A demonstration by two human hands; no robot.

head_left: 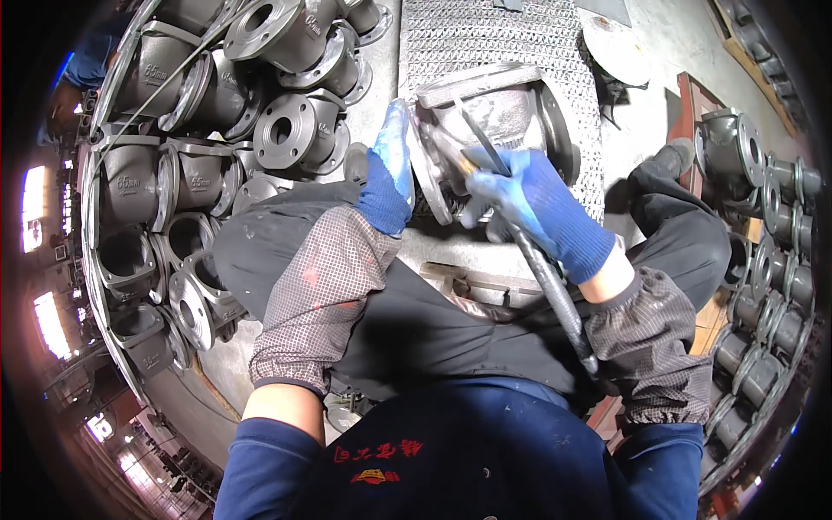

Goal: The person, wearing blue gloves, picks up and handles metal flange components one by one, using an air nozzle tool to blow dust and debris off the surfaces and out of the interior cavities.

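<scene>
A grey cast-metal valve body (494,117) with round flanges lies in front of me on a metal mesh bench top (485,39). My left hand (390,165), in a blue glove, is held edge-up with fingers stretched out along the left flange. My right hand (529,195), gloved the same way, is closed around a long dark rod (550,286) that slants from the casting down towards my right forearm. A blurred, paler tool end with a yellowish part (464,160) also shows at the right fingers, pointing into the casting. Its kind is unclear.
Many similar valve bodies (199,173) are stacked in a wire-edged bin at the left. More castings (763,286) stand along the right. A pale round disc (615,52) lies beyond the bench. My legs (685,243) straddle the bench's near end.
</scene>
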